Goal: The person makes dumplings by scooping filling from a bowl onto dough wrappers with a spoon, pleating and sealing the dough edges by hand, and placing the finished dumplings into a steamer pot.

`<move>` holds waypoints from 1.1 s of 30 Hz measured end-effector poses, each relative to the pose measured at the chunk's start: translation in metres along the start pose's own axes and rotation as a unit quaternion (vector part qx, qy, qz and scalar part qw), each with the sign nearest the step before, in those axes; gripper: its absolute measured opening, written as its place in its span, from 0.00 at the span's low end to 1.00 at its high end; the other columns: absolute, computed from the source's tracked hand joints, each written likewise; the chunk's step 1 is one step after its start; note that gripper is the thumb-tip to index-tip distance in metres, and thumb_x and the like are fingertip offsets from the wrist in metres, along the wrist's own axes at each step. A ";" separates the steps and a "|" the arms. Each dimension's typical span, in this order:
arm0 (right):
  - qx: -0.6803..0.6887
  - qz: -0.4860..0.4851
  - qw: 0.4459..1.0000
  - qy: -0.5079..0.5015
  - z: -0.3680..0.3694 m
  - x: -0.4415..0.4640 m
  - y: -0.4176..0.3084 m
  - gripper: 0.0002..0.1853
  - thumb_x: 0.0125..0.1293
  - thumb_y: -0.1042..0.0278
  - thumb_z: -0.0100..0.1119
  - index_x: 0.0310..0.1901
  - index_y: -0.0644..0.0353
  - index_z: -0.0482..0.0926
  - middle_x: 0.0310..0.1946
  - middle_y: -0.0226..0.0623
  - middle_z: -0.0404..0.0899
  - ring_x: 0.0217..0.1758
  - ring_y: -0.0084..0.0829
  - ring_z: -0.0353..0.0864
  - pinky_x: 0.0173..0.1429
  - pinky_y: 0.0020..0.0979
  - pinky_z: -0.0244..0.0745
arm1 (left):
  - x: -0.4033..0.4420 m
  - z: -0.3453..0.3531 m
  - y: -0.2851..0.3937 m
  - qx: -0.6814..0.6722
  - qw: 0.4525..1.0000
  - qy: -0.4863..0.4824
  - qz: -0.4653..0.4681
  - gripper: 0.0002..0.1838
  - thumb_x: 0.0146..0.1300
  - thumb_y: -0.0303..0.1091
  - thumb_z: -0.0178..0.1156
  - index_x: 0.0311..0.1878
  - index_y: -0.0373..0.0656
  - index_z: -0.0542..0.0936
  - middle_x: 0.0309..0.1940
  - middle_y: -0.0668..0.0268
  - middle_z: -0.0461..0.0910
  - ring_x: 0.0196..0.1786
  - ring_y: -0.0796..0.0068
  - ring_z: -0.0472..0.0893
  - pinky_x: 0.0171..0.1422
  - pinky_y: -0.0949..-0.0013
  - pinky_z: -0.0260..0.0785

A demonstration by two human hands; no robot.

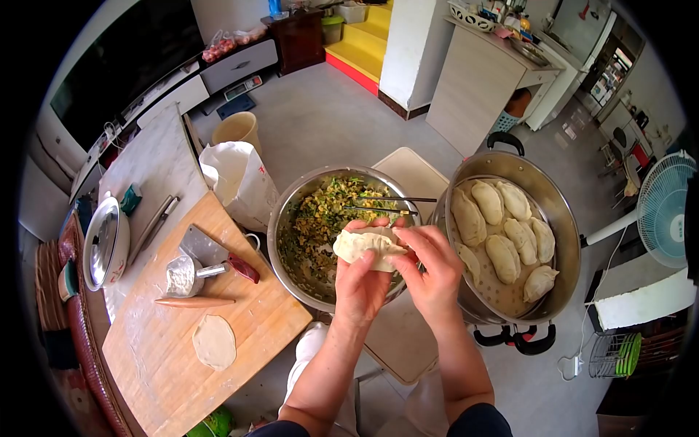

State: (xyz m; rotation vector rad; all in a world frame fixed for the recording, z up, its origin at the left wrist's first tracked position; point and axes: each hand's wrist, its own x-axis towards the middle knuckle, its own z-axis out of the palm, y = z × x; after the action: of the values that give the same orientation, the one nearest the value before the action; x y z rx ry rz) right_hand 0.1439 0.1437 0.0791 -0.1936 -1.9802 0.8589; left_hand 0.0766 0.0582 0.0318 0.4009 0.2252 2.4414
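Note:
A dumpling (362, 246) with a pleated edge rests in my left hand (358, 288), whose fingers curl round it from below. My right hand (433, 266) pinches the dumpling's right end between thumb and fingers. Both hands are over the right part of a steel bowl (280, 273) of chopped green and yellow filling (320, 211). Chopsticks (397, 199) lie across the bowl just beyond my fingers. To the right, a steamer pot (564, 280) holds several large uncooked dumplings (502, 258) on a perforated tray.
On the left, a wooden board (269, 324) carries a flat dough wrapper (215, 342), a rolling pin (195, 301), a cleaver (204, 245) and a metal scoop of flour (182, 277). A white sack (240, 182) stands behind it. A fan (666, 207) is at the far right.

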 end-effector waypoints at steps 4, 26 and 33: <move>-0.005 -0.016 1.000 -0.012 -0.002 0.002 0.000 0.11 0.54 0.83 0.71 0.40 0.66 0.84 0.34 0.38 0.80 0.34 0.32 0.81 0.35 0.29 0.77 | -0.001 0.000 0.000 0.015 1.000 -0.005 -0.004 0.24 0.67 0.27 0.62 0.65 0.46 0.69 0.63 0.56 0.73 0.74 0.47 0.68 0.77 0.50 0.63; 0.042 0.054 0.997 -0.040 -0.001 -0.003 0.005 0.10 0.56 0.81 0.71 0.40 0.64 0.83 0.33 0.38 0.82 0.32 0.32 0.83 0.35 0.29 0.78 | 0.003 -0.010 0.002 -0.098 0.994 0.036 -0.016 0.25 0.72 0.40 0.63 0.68 0.52 0.68 0.66 0.59 0.71 0.76 0.47 0.64 0.73 0.49 0.68; 0.035 0.012 0.999 -0.023 0.003 -0.005 0.004 0.10 0.55 0.83 0.71 0.39 0.65 0.83 0.32 0.38 0.83 0.33 0.31 0.83 0.38 0.29 0.78 | 0.003 -0.010 0.000 -0.006 1.000 0.027 0.011 0.27 0.71 0.37 0.64 0.69 0.56 0.66 0.66 0.55 0.71 0.72 0.50 0.69 0.73 0.49 0.68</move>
State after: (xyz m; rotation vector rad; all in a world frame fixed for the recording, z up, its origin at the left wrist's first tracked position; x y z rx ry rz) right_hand 0.1431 0.1435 0.0722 -0.1574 -1.9899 0.9545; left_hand 0.0711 0.0592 0.0226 0.3329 0.2300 2.4756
